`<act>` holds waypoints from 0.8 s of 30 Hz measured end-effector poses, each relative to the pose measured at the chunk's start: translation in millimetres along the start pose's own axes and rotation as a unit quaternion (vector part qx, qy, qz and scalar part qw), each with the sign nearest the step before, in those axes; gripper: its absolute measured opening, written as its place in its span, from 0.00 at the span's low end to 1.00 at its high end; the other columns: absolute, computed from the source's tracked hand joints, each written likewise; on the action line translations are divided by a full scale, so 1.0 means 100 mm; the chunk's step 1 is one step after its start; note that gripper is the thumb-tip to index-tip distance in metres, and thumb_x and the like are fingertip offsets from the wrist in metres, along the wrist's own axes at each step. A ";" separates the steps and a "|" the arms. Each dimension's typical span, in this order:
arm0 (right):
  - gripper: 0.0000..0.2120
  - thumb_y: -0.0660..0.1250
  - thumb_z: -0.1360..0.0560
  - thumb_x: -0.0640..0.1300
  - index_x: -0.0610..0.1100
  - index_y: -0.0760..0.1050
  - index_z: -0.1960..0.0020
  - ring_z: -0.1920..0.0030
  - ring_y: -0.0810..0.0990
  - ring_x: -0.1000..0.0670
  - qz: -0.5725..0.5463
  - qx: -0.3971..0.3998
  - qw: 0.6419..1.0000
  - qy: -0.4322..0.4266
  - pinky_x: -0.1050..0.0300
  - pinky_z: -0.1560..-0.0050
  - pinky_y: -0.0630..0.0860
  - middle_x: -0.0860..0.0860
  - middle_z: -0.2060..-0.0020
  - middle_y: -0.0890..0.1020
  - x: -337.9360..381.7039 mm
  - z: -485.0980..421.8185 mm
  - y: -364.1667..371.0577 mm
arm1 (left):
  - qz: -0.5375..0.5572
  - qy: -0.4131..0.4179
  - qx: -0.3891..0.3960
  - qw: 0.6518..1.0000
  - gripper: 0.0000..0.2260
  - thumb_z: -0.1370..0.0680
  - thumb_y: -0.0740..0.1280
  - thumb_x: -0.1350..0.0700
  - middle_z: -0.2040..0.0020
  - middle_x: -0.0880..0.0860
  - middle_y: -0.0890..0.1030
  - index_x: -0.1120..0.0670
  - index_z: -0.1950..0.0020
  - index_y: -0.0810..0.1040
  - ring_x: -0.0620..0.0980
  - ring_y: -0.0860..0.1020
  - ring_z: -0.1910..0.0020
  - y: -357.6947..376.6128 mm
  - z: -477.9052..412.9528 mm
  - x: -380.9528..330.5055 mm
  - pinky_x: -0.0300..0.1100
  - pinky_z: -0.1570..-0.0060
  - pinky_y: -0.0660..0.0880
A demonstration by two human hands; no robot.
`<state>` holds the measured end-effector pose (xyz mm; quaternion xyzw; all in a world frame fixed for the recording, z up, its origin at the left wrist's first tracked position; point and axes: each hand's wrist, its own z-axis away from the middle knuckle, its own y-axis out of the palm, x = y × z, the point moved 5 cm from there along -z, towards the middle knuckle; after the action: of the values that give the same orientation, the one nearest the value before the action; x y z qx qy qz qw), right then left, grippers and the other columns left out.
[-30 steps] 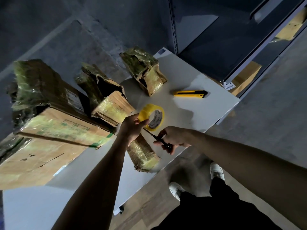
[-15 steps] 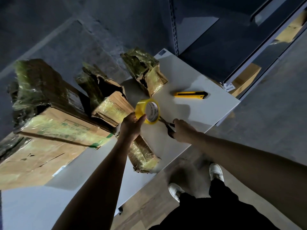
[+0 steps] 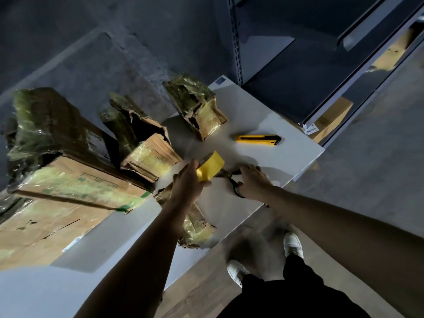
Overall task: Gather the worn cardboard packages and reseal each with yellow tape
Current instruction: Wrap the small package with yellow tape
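The table [image 3: 263, 125] stretches under both hands, and nothing on it has moved in the last second. The large cardboard package [image 3: 68, 187] lies well out to the left of the left hand [image 3: 188, 182]. The torn middle package [image 3: 146, 157] sits just beside that hand's knuckles, also to the left. A small package [image 3: 202, 111] stands beyond the hand, further up the table. Another small, taped package [image 3: 197, 228] lies directly beneath the left wrist and forearm.

What has changed is in the hands. The left hand still grips the yellow tape roll [image 3: 210, 168], fingers curled round it, but has turned it. A second ago the open core faced the camera; now the yellow outer band faces up. The right hand [image 3: 252, 182] has come up from below the roll to just right of it. It holds the scissors [image 3: 236, 188] by their black loops, blades pointing at the roll. Blur hides exactly how the fingers sit in the loops.

The utility knife [image 3: 258, 139] lies untouched beyond the right hand.

I judge that the person is freeing or trimming the tape's end at the roll. No strip is yet laid on a package here. The packages are gathered and already carry old tape, so the next reseal likely waits on this cut.
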<state>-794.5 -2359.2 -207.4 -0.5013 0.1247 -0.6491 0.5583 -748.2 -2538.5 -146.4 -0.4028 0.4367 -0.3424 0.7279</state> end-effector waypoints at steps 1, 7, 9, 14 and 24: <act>0.22 0.63 0.22 0.44 0.40 0.66 0.29 0.29 0.63 0.38 -0.001 -0.002 1.000 -0.004 0.47 0.32 0.65 0.41 0.29 0.67 0.00 0.00 -0.01 | -0.001 0.008 0.026 1.000 0.24 0.27 0.76 0.55 0.39 0.57 0.80 0.56 0.35 0.70 0.58 0.77 0.40 0.05 -0.01 0.00 0.47 0.46 0.71; 0.20 0.62 0.21 0.44 0.40 0.67 0.32 0.33 0.66 0.38 -0.001 -0.020 1.000 -0.017 0.46 0.35 0.67 0.40 0.33 0.70 0.04 -0.01 -0.10 | -0.017 0.056 0.132 0.989 0.24 0.20 0.64 0.61 0.30 0.56 0.75 0.52 0.24 0.66 0.55 0.74 0.32 0.18 0.02 -0.03 0.51 0.35 0.73; 0.17 0.62 0.21 0.44 0.38 0.67 0.35 0.35 0.68 0.37 -0.005 -0.025 0.999 -0.034 0.45 0.38 0.69 0.39 0.36 0.71 0.13 -0.02 -0.16 | -0.014 0.050 0.077 0.996 0.20 0.19 0.63 0.61 0.32 0.56 0.77 0.53 0.27 0.70 0.56 0.75 0.33 0.06 0.01 -0.01 0.48 0.37 0.73; 0.12 0.63 0.21 0.43 0.42 0.74 0.39 0.40 0.76 0.40 -0.043 -0.047 0.994 -0.093 0.48 0.42 0.75 0.42 0.42 0.78 0.45 0.03 -0.28 | 0.006 -0.013 -0.075 0.997 0.15 0.18 0.61 0.59 0.30 0.55 0.74 0.55 0.31 0.74 0.56 0.73 0.33 -0.27 0.16 0.21 0.47 0.35 0.70; 0.09 0.63 0.21 0.42 0.42 0.78 0.44 0.47 0.79 0.44 -0.084 0.049 0.978 -0.185 0.56 0.47 0.72 0.44 0.49 0.82 1.18 0.18 -0.03 | 0.152 -0.245 -0.094 0.953 0.25 0.16 0.58 0.49 0.30 0.67 0.71 0.65 0.26 0.61 0.65 0.71 0.32 -0.29 0.83 0.78 0.52 0.37 0.69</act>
<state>-767.3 -2451.5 -136.7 -0.5939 -0.0553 -0.5951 0.5386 -646.7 -2594.1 -124.6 -0.4696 0.3309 -0.0761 0.8150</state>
